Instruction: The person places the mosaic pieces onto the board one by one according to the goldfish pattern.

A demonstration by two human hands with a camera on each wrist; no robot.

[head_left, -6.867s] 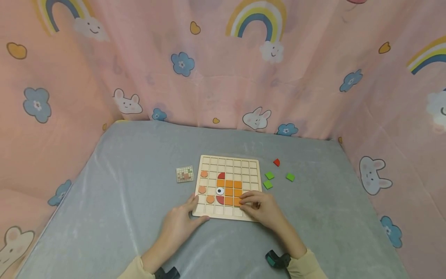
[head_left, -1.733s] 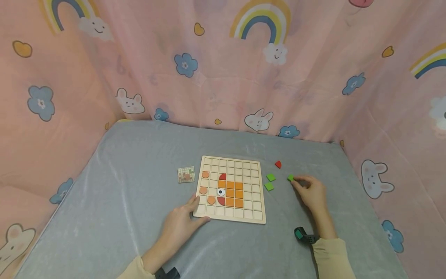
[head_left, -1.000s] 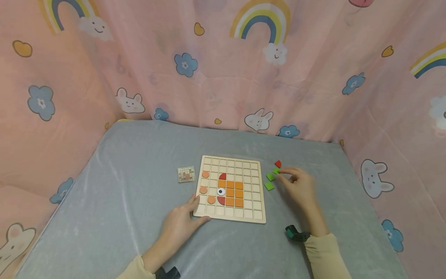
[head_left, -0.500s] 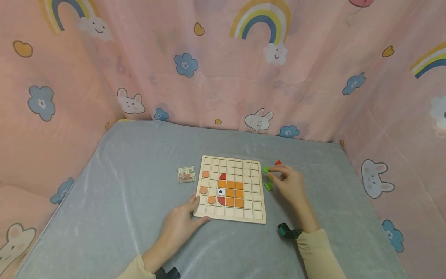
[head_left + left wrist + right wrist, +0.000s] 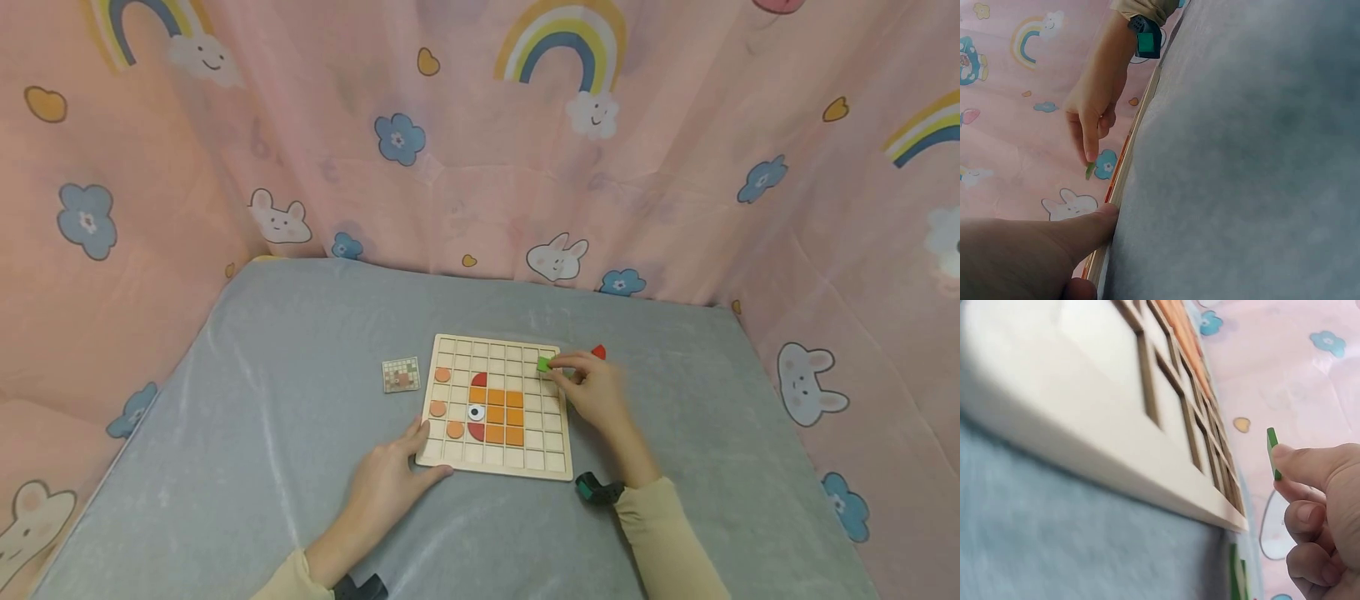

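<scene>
A wooden grid board [image 5: 477, 463] lies on the grey cloth, with orange square tiles [image 5: 496, 415], round orange discs [image 5: 443, 376], two red curved pieces [image 5: 477, 432] and a white eye tile [image 5: 476, 412] set in its cells. My left hand [image 5: 386, 479] rests at the near left corner; the thumb lies along the front edge and the fingers touch the left side. My right hand [image 5: 596, 390] pinches a green square tile [image 5: 543, 364] between thumb and fingertips above the board's upper right cells. The right wrist view shows that tile [image 5: 1273, 454] held on edge.
A small pattern card [image 5: 401, 375] lies left of the board. Right of the board is a red wedge piece [image 5: 597, 352], partly behind my right hand. Other green tiles [image 5: 1235, 572] lie beside the board, hidden by the hand in the head view. A pink patterned curtain [image 5: 450, 192] surrounds the table.
My right hand left the orange tiles, picked up the far-right green tile and carried it left, past the other green tiles, to over the board. The left hand stays at the corner.
</scene>
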